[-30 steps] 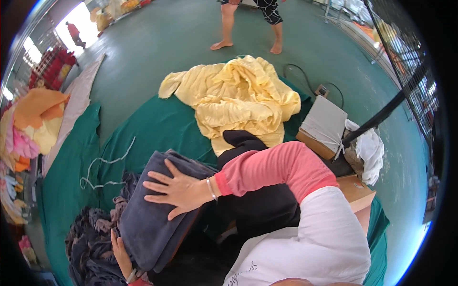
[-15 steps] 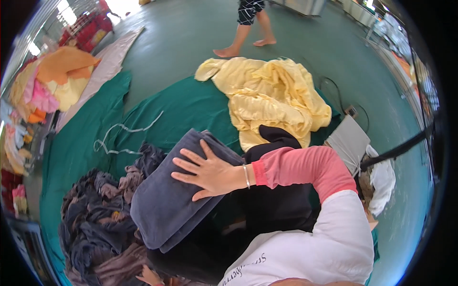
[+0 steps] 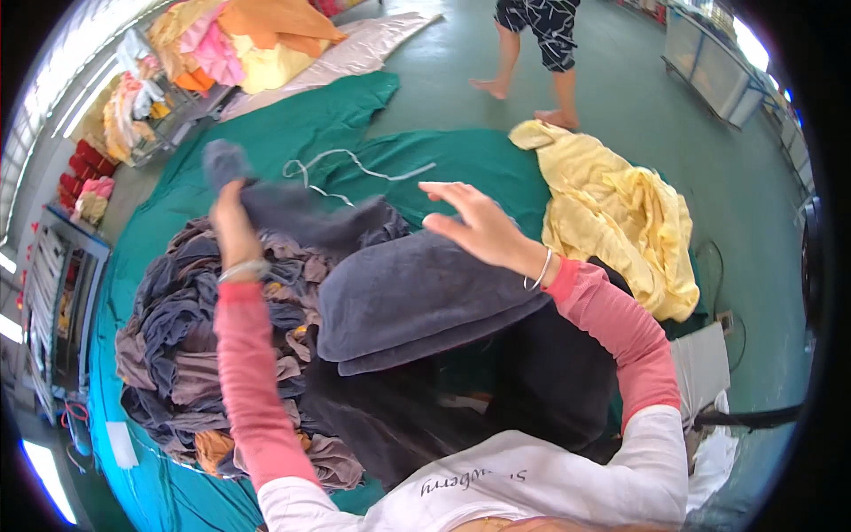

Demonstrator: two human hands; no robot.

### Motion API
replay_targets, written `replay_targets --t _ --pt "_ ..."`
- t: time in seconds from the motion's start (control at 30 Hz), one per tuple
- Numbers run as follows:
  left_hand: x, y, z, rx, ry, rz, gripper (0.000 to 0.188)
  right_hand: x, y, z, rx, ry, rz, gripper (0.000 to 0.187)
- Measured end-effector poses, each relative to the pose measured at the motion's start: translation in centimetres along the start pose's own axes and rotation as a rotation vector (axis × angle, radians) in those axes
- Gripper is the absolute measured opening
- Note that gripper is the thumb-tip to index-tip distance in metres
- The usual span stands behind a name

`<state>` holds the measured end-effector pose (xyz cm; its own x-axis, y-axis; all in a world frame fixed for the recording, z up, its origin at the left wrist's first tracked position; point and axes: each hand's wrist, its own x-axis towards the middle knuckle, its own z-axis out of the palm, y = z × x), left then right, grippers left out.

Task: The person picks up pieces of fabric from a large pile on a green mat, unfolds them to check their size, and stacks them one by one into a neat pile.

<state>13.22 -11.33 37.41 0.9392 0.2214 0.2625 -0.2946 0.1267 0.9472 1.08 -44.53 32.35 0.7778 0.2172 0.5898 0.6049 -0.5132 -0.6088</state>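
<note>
A folded stack of dark blue-grey towels (image 3: pixel 417 297) lies across my lap. My right hand (image 3: pixel 487 229) is just above its far right part with fingers stretched out and thumb apart, holding nothing. Out to the left, my left hand (image 3: pixel 232 217) is closed round a dark grey towel (image 3: pixel 301 213), smeared by motion, which trails right toward the stack. Under and around that arm is a large crumpled heap of grey and brownish towels (image 3: pixel 191 346), with a few orange bits among them.
Green sheeting (image 3: pixel 355 106) covers the floor, and a white cord (image 3: pixel 381 173) lies on it. A yellow cloth pile (image 3: pixel 620 226) is at the right. Beyond it a person (image 3: pixel 541 53) stands barefoot. Orange and pink fabrics (image 3: pixel 230 40) are piled far left; a wheeled bin (image 3: pixel 709 66) is far right.
My left hand has risen from the heap's near edge to its far left, pulling a towel. My right hand has lifted off the folded stack. The view has turned left; the person has stepped.
</note>
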Motion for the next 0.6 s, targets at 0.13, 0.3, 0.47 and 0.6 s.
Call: replay_targets --t 0.13,0.3,0.47,0.6 --pt "-2.8 -1.0 9.8 -0.494 -0.312 -0.289 0.019 2.6 2.3 -0.4 0.271 0.015 0.243 0.044" --pt "-7.2 -0.1 15.2 -0.551 -0.643 -0.440 0.044 2.8 6.8 -0.6 -0.175 0.212 0.141 0.090" --pt "-8.5 0.1 16.4 -0.402 -0.876 -0.360 0.049 3.4 8.6 -2.5 0.641 -0.255 0.438 0.059" --pt "-8.2 0.3 16.0 -0.526 -0.935 -0.400 0.058 3.0 7.0 -3.7 0.713 -0.158 0.440 0.034"
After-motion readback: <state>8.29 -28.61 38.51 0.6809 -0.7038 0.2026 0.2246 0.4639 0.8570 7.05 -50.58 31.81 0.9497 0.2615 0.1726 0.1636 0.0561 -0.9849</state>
